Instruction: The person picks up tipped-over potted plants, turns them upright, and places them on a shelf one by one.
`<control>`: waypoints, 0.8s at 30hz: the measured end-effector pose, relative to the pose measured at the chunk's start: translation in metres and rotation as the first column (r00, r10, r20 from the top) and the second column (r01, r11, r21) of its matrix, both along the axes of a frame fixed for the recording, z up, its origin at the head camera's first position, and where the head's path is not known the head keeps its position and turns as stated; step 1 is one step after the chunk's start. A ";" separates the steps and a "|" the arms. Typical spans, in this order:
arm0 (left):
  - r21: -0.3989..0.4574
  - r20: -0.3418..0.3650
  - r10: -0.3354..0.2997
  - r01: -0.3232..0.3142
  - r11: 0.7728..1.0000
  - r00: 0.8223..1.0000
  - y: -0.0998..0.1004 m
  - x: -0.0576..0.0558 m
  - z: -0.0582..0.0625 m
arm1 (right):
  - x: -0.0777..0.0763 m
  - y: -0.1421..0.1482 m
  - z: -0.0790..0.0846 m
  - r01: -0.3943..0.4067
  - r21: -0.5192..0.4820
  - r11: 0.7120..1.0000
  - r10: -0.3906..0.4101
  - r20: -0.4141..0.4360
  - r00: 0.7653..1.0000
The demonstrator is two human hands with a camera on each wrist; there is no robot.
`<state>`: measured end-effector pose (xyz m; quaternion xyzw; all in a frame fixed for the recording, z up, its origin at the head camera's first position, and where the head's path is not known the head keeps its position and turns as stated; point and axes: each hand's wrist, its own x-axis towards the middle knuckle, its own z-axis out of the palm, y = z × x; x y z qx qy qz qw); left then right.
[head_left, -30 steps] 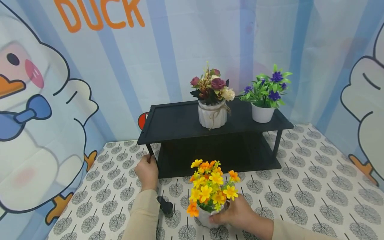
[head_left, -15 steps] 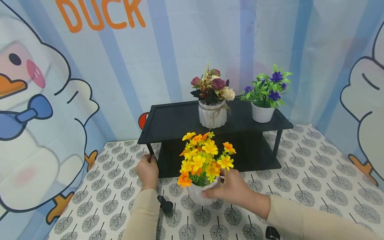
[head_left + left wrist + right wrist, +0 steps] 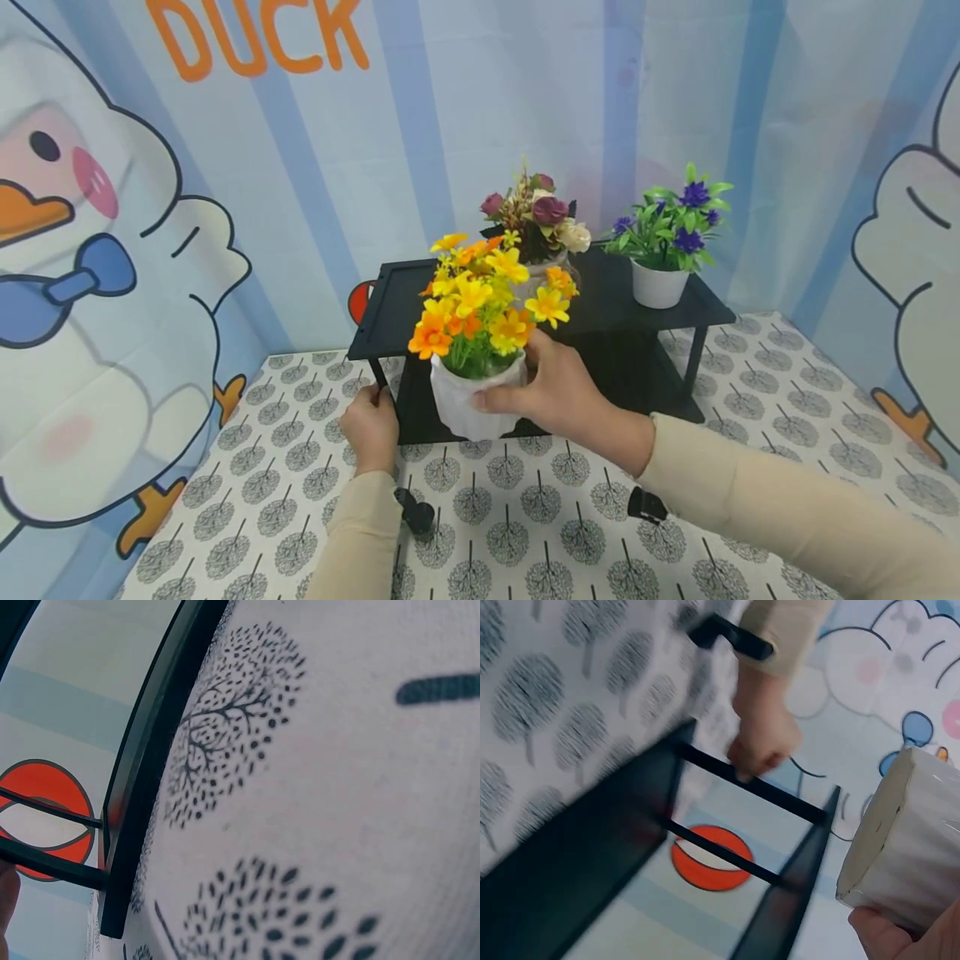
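My right hand [image 3: 558, 387] holds a white flowerpot [image 3: 467, 404] with yellow and orange artificial flowers [image 3: 480, 300], thumb on its near side. The pot is raised off the table, in front of the black two-tier shelf [image 3: 401, 292], and hides part of it. In the right wrist view the underside of this flowerpot [image 3: 877, 817] shows at the right. My left hand [image 3: 371, 427] grips the shelf's front left post [image 3: 378, 373]. The right wrist view shows the left hand [image 3: 765, 746] curled at that post [image 3: 799, 805]. Only a fingertip enters the left wrist view.
On the shelf's top tier stand a ribbed pot of dusky roses [image 3: 550, 210], partly hidden, and a white pot of purple flowers [image 3: 660, 287] at the right end. A tree-print cloth [image 3: 540, 517] covers the table. A duck-print curtain [image 3: 487, 100] hangs behind.
My right hand has lifted the yellow-flower pot off the table, up and forward toward the shelf's top left. The left hand stays on the post.
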<state>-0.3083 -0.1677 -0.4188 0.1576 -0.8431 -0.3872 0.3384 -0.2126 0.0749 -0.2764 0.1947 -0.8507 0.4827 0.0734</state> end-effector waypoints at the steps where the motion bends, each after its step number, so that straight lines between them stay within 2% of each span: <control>1: 0.002 -0.002 0.000 0.000 1.000 1.000 0.000 0.000 0.000 | -0.002 -0.002 0.005 0.007 0.002 1.000 -0.007 -0.008 1.000; 5: -0.013 -0.014 0.000 0.000 1.000 1.000 0.000 0.000 0.000 | -0.013 -0.010 0.022 0.025 -0.010 1.000 -0.025 -0.023 0.999; 10: -0.030 -0.037 -0.002 0.001 1.000 0.999 0.000 0.000 0.000 | -0.029 -0.021 0.035 0.048 -0.012 0.999 -0.048 -0.023 0.999; 17: -0.034 -0.033 0.003 -0.004 0.999 0.999 -0.001 0.000 0.001 | -0.052 -0.037 0.038 0.125 0.008 0.992 -0.125 0.022 0.992; 24: -0.036 -0.021 0.010 -0.011 0.999 1.000 -0.001 -0.001 0.001 | -0.075 -0.044 0.041 0.175 -0.057 0.983 -0.173 0.040 0.984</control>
